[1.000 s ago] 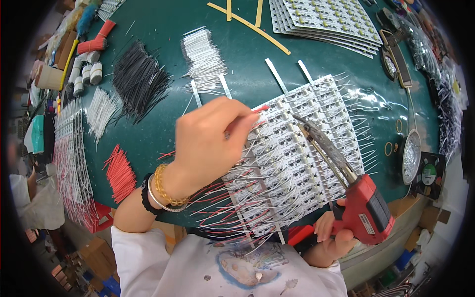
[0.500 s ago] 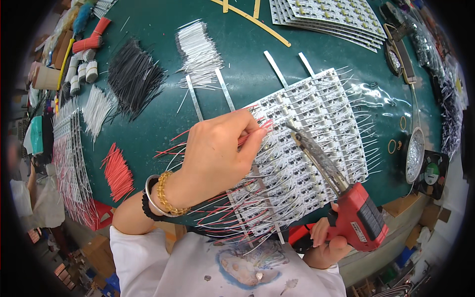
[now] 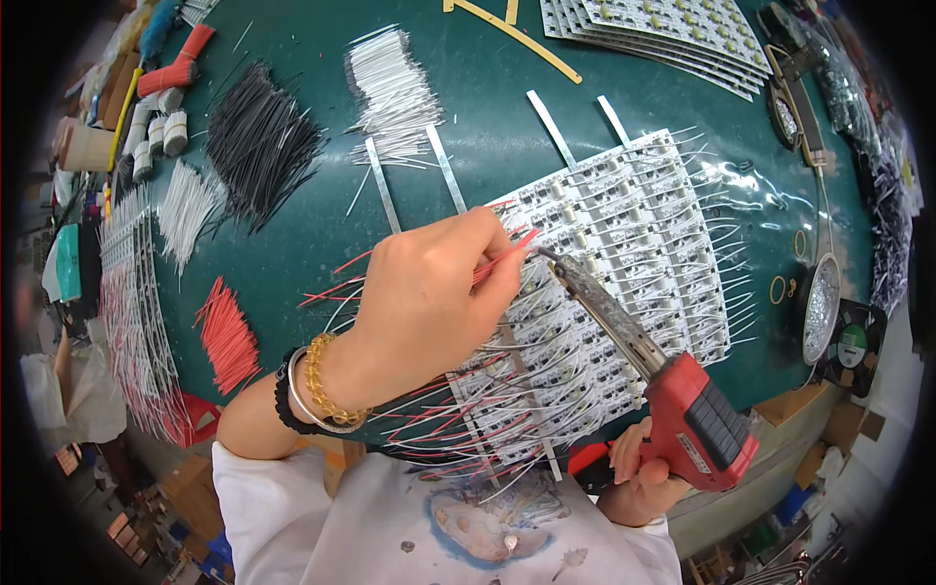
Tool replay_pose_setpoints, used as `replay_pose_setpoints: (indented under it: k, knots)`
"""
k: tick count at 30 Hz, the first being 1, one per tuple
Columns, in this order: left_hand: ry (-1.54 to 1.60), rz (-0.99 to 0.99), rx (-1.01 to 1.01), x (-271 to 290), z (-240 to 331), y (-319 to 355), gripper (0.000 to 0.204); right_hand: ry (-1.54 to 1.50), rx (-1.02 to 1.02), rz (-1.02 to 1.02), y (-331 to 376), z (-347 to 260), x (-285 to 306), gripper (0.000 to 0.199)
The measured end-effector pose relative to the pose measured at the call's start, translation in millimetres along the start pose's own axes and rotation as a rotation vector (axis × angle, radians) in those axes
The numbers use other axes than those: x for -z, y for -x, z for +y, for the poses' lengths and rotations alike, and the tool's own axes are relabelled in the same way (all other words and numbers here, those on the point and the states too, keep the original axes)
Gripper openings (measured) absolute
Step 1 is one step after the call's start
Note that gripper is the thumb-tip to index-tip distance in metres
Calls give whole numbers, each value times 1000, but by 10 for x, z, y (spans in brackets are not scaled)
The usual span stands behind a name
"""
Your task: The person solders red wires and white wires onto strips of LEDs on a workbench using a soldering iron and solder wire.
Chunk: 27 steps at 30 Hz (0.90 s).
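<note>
- l grip pinching thin red insulated wires, ends poking out over white rectangular circuit-board panel
- r grip grasping red-and-black soldering gun, metal tip nr wire ends
- panel on green worktop

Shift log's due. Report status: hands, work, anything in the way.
Left hand pinches red wires. Right hand grips red soldering gun, tip near those wires. White circuit panel beneath; trailing wires crowd its left side.
</note>
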<state>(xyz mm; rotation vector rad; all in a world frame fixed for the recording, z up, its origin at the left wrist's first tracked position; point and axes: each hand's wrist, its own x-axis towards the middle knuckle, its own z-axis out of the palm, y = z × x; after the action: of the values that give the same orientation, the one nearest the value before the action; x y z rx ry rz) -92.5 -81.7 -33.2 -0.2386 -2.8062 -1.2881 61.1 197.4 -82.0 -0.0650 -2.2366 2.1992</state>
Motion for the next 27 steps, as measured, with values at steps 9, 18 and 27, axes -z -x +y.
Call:
replay_pose_setpoints:
  k: [9, 18, 27]
  knots:
    - [6, -6, -28, 4, 0, -12, 15, -131, -79, 144, -202, -382, -355, 78]
    - [-65, 97, -57, 27, 48, 8, 10, -198, -44, 9, -246, -491, -374, 77]
    - [43, -64, -15, 33, 113, 78, 10, -181, -25, 36, -110, -407, -295, 80]
